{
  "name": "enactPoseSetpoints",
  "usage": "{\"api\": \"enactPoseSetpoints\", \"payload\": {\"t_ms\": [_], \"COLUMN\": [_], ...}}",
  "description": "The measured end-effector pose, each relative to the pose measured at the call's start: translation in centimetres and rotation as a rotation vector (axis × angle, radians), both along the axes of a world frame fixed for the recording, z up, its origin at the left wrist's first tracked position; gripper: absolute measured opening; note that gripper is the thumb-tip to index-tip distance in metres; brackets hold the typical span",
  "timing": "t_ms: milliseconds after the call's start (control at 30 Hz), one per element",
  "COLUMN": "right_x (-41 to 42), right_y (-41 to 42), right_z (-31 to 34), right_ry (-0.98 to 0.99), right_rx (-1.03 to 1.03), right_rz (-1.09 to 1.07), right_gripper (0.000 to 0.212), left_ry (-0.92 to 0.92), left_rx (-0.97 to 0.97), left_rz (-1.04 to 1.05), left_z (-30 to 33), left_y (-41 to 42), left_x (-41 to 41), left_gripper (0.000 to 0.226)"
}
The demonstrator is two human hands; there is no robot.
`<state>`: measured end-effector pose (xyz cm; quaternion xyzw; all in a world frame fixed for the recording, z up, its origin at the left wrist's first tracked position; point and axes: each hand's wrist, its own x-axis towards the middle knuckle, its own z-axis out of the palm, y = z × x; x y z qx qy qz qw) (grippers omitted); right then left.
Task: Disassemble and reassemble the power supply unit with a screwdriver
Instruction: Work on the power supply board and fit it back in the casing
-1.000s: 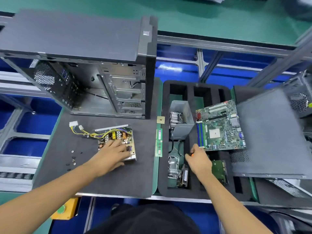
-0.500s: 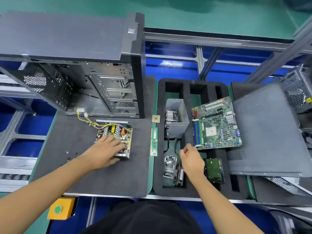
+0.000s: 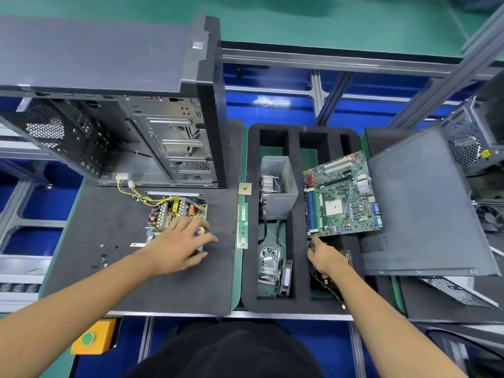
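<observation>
Rests now with spread, nearly straight fingers (image 3: 203,236) of the left hand (image 3: 177,246) on the opened power supply circuit board with yellow wires (image 3: 174,211), shifted closer to the open grey computer case (image 3: 131,126) on the dark foam-covered table (image 3: 122,282) than a second ago. Reaches farther right than before with the right hand (image 3: 326,259), into the black foam tray (image 3: 298,268) below the green motherboard (image 3: 341,195); cannot tell whether its curled fingers grip anything, the orange-tipped screwdriver no longer visible, so probably set down or being fetched.
</observation>
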<state>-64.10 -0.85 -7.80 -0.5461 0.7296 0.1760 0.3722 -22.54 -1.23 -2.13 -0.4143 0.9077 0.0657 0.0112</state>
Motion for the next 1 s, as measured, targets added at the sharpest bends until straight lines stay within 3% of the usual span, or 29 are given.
{"api": "enactPoseSetpoints", "payload": {"t_ms": [167,400,600,733,867,1000], "right_x": [-0.6,-0.4,-1.6,-2.1,-2.6,-3.1], "right_y": [0.5,0.5,-0.7,-1.5,-1.6,-1.7], "right_z": [0.0,0.5,1.2,2.1,2.8,3.3], "right_ry": [-0.133,-0.047,-0.142,-0.251,-0.354,-0.413], "right_rx": [0.045,-0.025,-0.033,-0.024,0.022,0.051], "right_rz": [-0.064,-0.007,-0.131,-0.243,-0.320,-0.446], "right_gripper": [0.021,0.020,0.017,0.023,0.027,0.026], "left_ry": [0.042,0.094,0.140,0.073,-0.047,0.038], "left_rx": [-0.040,0.008,0.092,0.233,0.437,0.515], "left_rz": [-0.071,-0.210,-0.229,-0.166,-0.078,-0.007], "left_z": [0.0,0.4,0.0,-1.3,-2.5,-3.3], "left_y": [1.2,1.7,1.7,1.3,0.7,0.7], "left_x": [-1.4,-7.2,-13.2,-17.4,-20.4,-22.4], "left_gripper": [0.030,0.028,0.023,0.038,0.071,0.082]}}
